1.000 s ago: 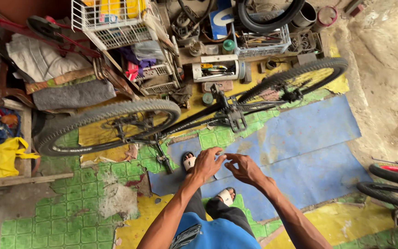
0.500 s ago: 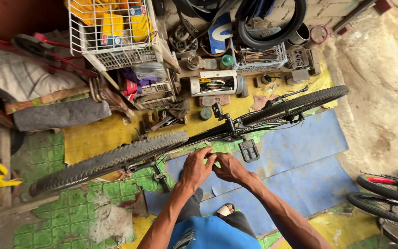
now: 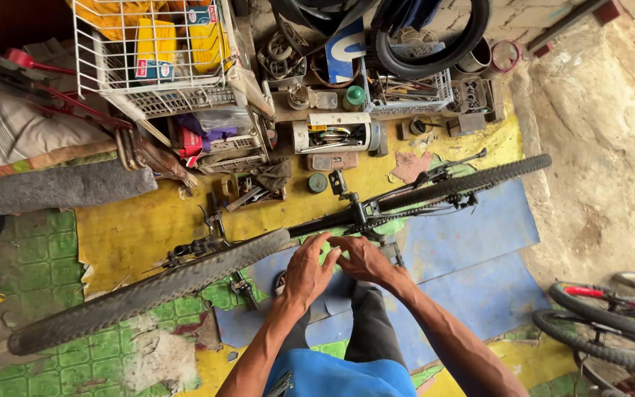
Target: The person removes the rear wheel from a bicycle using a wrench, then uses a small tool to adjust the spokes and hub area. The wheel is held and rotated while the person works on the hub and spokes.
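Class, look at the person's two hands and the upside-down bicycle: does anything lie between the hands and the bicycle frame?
Nothing visible does. The left hand and right hand are both at the bicycle frame, beside the rear tyre; whether they grip it cannot be told.

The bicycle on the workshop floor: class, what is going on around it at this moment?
A person stands over an upside-down bicycle that rests on its saddle and handlebars, wheels up. Both bare hands meet at the frame between the wheels: the left hand beside the rear tyre, the right hand next to it. What the fingers grip cannot be made out. Wire baskets of parts and spare tyres line the wall behind.
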Available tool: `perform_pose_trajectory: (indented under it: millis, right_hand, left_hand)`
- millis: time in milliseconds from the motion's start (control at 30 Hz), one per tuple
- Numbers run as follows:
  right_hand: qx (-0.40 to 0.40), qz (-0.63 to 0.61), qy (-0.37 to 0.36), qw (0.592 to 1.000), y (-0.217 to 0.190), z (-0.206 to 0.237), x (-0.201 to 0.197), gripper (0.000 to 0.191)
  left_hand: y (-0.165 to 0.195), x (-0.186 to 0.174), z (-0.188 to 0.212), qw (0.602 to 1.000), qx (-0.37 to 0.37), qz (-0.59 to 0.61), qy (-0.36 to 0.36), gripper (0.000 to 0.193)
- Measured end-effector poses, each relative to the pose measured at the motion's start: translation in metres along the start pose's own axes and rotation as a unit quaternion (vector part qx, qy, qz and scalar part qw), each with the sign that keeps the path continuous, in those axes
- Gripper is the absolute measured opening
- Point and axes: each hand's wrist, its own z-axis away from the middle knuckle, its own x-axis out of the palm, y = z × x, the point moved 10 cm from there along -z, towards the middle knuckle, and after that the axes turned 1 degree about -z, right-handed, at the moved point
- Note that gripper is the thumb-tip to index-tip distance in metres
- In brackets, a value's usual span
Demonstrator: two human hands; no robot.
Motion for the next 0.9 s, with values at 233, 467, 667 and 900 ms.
perform_pose_trajectory:
  millis: [233, 467, 667, 900]
  right_hand:
    - [0.032, -0.035, -0.054, 0.997, 0.085, -0.048, -0.038, 0.039]
    - [0.000, -0.030, -0.086, 0.996, 0.182, -0.085, -0.048, 0.040]
    - [0.029, -0.056, -0.148, 0.987, 0.210, -0.075, 0.005, 0.043]
    - [-0.206, 0.070, -0.157, 0.963, 0.166, -0.073, 0.044, 0.036]
  left_hand:
    - [-0.024, 0.048, -0.071, 0.996, -0.084, -0.027, 0.034, 0.049]
    - [-0.062, 0.119, -0.109, 0.982, -0.161, -0.055, 0.080, 0.047]
    - [-0.091, 0.120, -0.077, 0.974, -0.190, -0.055, 0.112, 0.046]
    - [-0.115, 0.104, -0.061, 0.964, -0.231, -0.040, 0.122, 0.045]
